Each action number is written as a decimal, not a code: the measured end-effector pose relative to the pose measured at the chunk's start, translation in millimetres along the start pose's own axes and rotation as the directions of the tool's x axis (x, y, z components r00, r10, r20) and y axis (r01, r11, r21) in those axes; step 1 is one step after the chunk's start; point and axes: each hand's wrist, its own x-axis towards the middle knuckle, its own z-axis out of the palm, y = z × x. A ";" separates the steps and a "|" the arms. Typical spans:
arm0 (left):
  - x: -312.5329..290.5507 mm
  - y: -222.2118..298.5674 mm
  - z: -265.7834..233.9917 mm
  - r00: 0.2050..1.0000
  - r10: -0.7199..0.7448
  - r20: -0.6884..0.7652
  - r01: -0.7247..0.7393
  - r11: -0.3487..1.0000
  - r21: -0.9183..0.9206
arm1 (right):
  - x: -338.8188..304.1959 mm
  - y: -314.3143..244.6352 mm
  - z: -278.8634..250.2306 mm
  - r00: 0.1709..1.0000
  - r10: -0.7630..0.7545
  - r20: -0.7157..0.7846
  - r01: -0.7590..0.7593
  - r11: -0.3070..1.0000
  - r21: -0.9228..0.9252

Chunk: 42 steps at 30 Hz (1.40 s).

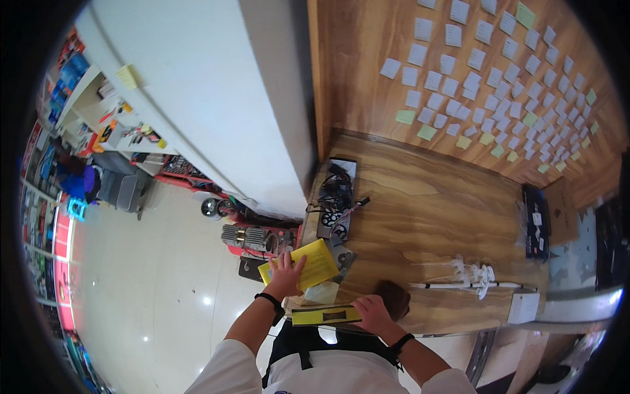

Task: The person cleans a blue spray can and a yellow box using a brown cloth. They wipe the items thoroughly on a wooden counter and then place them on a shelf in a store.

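Observation:
My left hand (284, 277) rests with spread fingers on a flat yellow sheet or packet (317, 262), at the table's near left corner. Closed round the right end of a long, narrow yellow box with black edges (315, 316) is my right hand (375, 315); the box lies level in front of my body. A pale yellowish piece of paper (321, 293) shows between the two yellow things. Just right of my right hand sits a dark brown rounded object (394, 299), its kind unclear.
On the wooden table (420, 203) stand an open box of black cables (338, 197), white-wrapped rods (472, 285), a small white box (524, 308) and a black box (536, 222). A white pillar (197, 85) and a motor-like machine (256, 238) flank the left side. Paper notes cover the wooden panel (367, 39).

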 end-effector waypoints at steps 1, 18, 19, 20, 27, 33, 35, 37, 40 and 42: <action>5.1 3.3 -6.1 0.999 -0.032 0.010 0.032 0.999 0.008 | -5.3 -0.3 2.1 1.000 0.024 -0.003 -0.025 1.000 -0.007; 93.9 24.1 -46.6 0.664 0.597 0.450 -0.126 0.683 -0.720 | -3.8 -7.0 1.8 0.989 0.146 0.029 -0.140 0.980 -0.144; 93.5 26.7 -48.5 0.661 0.611 0.437 -0.147 0.675 -0.723 | 1.0 -6.0 -0.5 0.989 0.146 0.035 -0.140 0.980 -0.144; 92.1 29.0 -50.1 0.661 0.611 0.436 -0.143 0.673 -0.726 | 6.5 -4.0 -2.8 0.991 0.129 0.021 -0.124 0.980 -0.153; 63.6 27.2 -51.8 0.826 0.509 0.242 -0.161 0.624 -0.765 | 3.5 9.6 0.6 0.977 0.211 -0.023 -0.212 0.961 -0.176; -13.8 -33.8 58.0 0.899 -0.438 -0.003 0.049 0.106 -0.993 | 5.7 26.7 -23.9 0.848 0.525 -0.078 -0.461 0.800 0.384; -56.7 -27.4 76.9 0.862 -0.491 -0.126 -0.007 0.238 -0.971 | -2.3 54.3 -31.5 0.858 0.513 0.006 -0.472 0.784 0.404; -98.0 -36.9 104.3 0.933 -0.361 0.005 0.095 0.231 -0.968 | 9.6 74.8 -44.5 0.877 0.472 0.093 -0.461 0.769 0.443; -134.2 1.0 72.5 0.976 -0.112 -0.184 -0.018 0.809 -0.588 | 7.0 91.8 -67.4 0.833 0.416 0.366 -0.546 0.724 0.421; -123.5 15.7 51.6 0.996 -0.005 -0.085 -0.049 0.782 -0.621 | -0.4 103.9 -58.9 0.873 0.292 0.390 -0.351 0.932 0.087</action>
